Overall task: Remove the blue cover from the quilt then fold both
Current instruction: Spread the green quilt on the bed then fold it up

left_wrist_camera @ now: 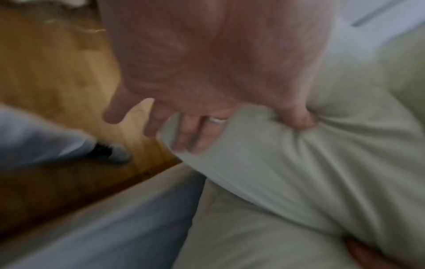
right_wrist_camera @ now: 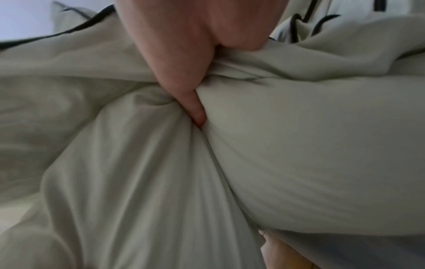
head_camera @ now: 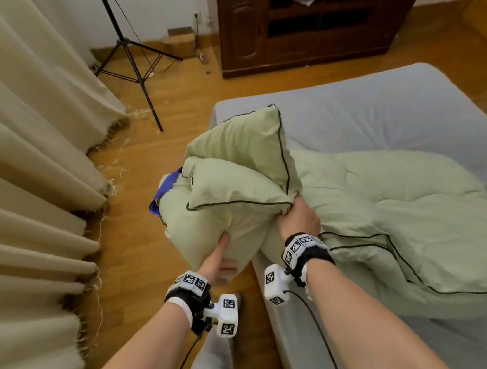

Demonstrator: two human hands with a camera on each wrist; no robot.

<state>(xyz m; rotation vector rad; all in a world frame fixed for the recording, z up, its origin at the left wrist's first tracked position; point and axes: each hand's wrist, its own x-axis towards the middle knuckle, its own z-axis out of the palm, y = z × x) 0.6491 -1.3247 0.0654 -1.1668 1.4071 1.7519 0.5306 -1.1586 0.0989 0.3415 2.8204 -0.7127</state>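
A pale green quilt (head_camera: 380,212) with dark piping lies rumpled over the grey bed (head_camera: 387,114). Its near end is bunched into a thick bundle (head_camera: 236,183) lifted over the bed's left edge. My left hand (head_camera: 219,258) grips the underside of that bundle (left_wrist_camera: 276,172), thumb pressed into the cloth. My right hand (head_camera: 299,218) grips a gathered fold at the bundle's right side, thumb dug into the quilt (right_wrist_camera: 299,145). A strip of blue cover (head_camera: 164,188) shows behind the bundle's left side; the rest of it is hidden.
Beige curtains (head_camera: 34,168) hang along the left. A black tripod (head_camera: 130,50) stands on the wooden floor (head_camera: 157,148) beyond them. A dark wooden cabinet (head_camera: 292,28) stands at the back. My grey trouser leg (head_camera: 210,362) is beside the bed's near corner.
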